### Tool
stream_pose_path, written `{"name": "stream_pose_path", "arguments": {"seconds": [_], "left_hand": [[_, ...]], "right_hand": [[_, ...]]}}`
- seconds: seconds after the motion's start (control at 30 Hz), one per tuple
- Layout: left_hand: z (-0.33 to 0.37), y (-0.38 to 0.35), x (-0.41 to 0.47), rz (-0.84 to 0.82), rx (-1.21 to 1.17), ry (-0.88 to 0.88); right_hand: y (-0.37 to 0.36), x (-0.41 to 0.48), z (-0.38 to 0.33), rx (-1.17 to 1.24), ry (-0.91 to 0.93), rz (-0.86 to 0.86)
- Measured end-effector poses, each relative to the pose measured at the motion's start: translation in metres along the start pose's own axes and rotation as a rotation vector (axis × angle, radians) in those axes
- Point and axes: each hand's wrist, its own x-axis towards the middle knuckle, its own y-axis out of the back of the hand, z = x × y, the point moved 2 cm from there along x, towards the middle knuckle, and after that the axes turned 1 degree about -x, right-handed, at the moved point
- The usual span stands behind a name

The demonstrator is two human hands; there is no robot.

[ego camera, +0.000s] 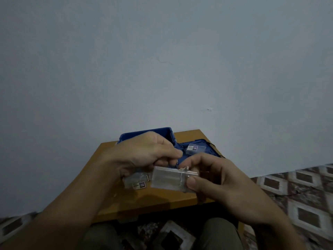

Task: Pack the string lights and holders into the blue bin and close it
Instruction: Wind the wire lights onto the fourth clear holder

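Over the near half of the wooden table (162, 197), both hands meet on one clear holder (167, 178); right hand (221, 184) grips its right end, thumb across the front, beside a thin wire (181, 177) wound round it; left hand (144, 156), fingers curled, seems to pinch the top edge, though blur leaves me unsure. A second holder (137, 184) lies on the table under the left wrist; blue bin (144, 132) stands open behind; its lid (211, 149) lies to the right, carrying a third holder (195, 147).
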Motion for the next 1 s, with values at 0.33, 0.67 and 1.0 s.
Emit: {"name": "stream_pose_path", "arguments": {"seconds": [0.33, 0.67, 1.0], "left_hand": [[0.024, -0.016, -0.023, 0.287, 0.312, -0.222], [-0.011, -0.048, -0.036, 0.460, -0.133, -0.411], [-0.030, -0.050, -0.020, 0.219, -0.603, -0.122]], "right_hand": [[-0.002, 0.005, 0.003, -0.404, 0.073, 0.396], [-0.009, 0.005, -0.004, -0.381, 0.187, 0.592], [-0.012, 0.007, 0.002, -0.339, 0.198, 0.613]]}}
